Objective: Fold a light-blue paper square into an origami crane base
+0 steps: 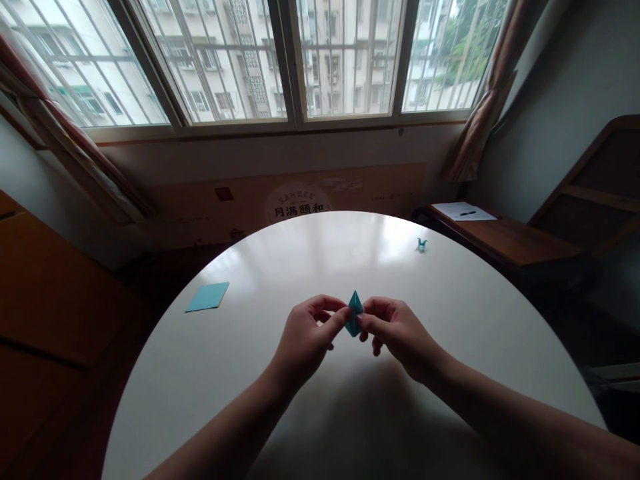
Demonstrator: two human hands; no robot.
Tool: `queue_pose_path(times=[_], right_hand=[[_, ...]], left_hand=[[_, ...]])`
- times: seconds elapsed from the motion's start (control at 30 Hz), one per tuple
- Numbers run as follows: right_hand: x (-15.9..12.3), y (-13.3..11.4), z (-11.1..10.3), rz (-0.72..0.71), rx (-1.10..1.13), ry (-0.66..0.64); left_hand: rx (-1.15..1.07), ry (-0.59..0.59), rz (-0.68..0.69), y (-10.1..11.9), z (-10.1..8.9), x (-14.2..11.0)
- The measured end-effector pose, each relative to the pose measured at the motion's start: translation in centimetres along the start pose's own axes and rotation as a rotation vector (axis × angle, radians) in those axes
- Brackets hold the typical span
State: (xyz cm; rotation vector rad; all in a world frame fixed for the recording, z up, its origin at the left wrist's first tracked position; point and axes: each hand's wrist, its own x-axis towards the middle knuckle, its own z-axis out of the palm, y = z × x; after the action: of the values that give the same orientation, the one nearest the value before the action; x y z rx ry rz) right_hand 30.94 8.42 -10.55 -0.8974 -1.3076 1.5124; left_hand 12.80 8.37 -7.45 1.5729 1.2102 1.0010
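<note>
Between my two hands, above the white round table (pixel 200 400), is a small teal origami paper (pixel 355 303) folded into a narrow diamond with a crease down its middle. My left hand (pixel 313 330) pinches its left edge between thumb and fingers. On the opposite edge, my right hand (pixel 395 330) grips it the same way, the lower fingers curled beneath. The diamond stands with one point up and one point down. Thumbs cover part of its sides.
A stack of light-blue square paper (pixel 207 297) lies at the table's left. Toward the far right edge stands a small folded teal paper figure (pixel 421 245). Beyond, a wooden bench (pixel 530 243) bears a white sheet (pixel 450 211) with a pen (pixel 468 213) on it.
</note>
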Motion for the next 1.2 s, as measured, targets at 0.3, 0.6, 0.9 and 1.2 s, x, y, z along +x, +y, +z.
queue_pose_path(times=[0.3, 0.6, 0.9, 1.2], right_hand=[[0.0, -0.25, 0.37, -0.183, -0.07, 0.072], [-0.14, -0.1, 0.0, -0.546, -0.438, 0.179], [-0.31, -0.37, -0.08, -0.485, -0.442, 0.139], [0.17, -0.36, -0.21, -0.122, -0.095, 0.023]], left_hand=[[-0.001, 0.005, 0.086, 0.54, 0.17, -0.46], [-0.504, -0.207, -0.085, 0.42, 0.13, -0.31], [-0.395, -0.094, -0.226, 0.49, -0.34, -0.21], [-0.255, -0.163, -0.24, 0.61, -0.07, -0.17]])
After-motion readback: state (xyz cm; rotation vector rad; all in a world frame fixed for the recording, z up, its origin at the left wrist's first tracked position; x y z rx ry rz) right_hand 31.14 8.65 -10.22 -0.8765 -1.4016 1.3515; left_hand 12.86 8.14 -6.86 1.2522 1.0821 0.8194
